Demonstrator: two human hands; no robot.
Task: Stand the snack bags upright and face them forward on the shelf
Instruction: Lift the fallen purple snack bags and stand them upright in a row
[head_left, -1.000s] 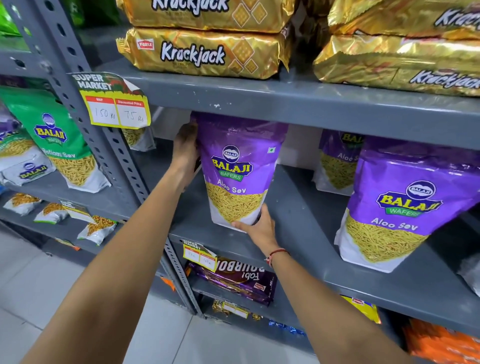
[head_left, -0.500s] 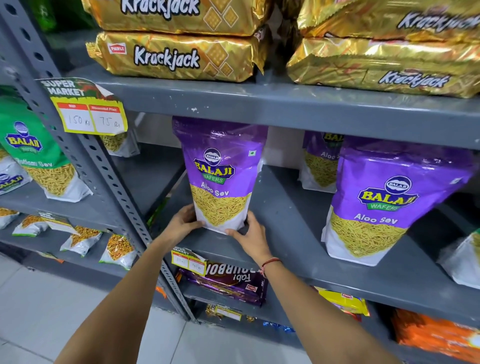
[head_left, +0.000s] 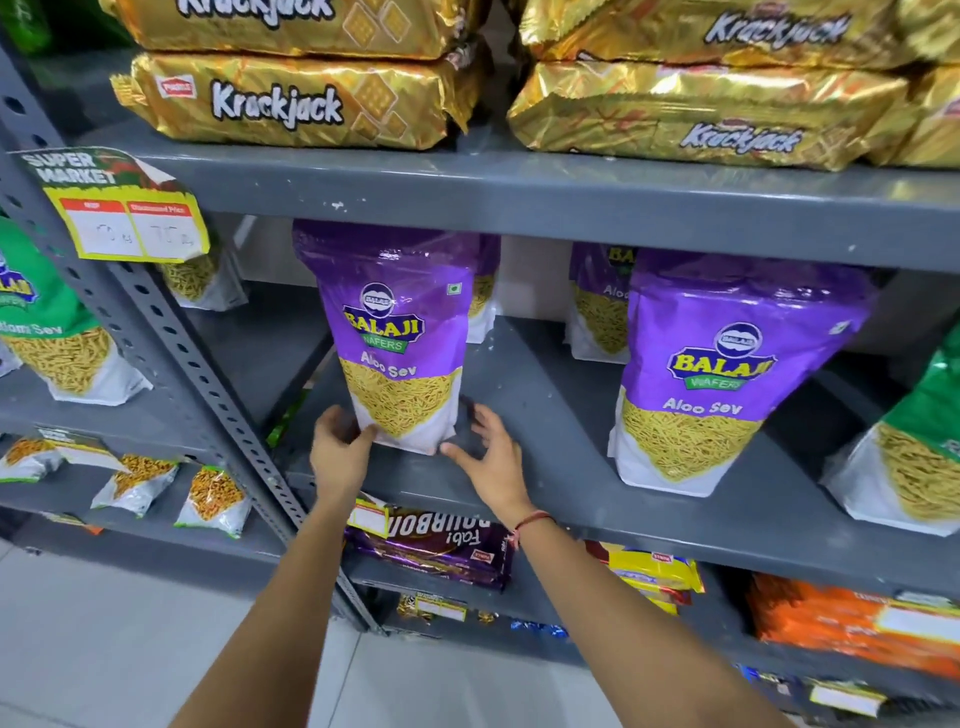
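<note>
A purple Balaji Aloo Sev bag (head_left: 395, 322) stands upright on the grey middle shelf (head_left: 545, 415), its label facing forward. My left hand (head_left: 340, 452) grips the bag's lower left corner, thumb on the front. My right hand (head_left: 488, 454) hovers just off the lower right corner with its fingers spread, and it is blurred. A second purple Aloo Sev bag (head_left: 727, 364) stands upright to the right, also label forward. Two more purple bags (head_left: 597, 312) stand further back, partly hidden.
Gold Krackjack packs (head_left: 291, 98) fill the shelf above, low over the bag tops. A perforated grey post (head_left: 171, 338) with a price tag (head_left: 124, 208) rises at left. Green sev bags (head_left: 924, 441) stand at far right and left. Bourbon biscuit packs (head_left: 431, 540) lie below.
My left hand came down from the bag's top to its base. The bag now stands straighter. My right hand has come off the lower right corner and opened.
</note>
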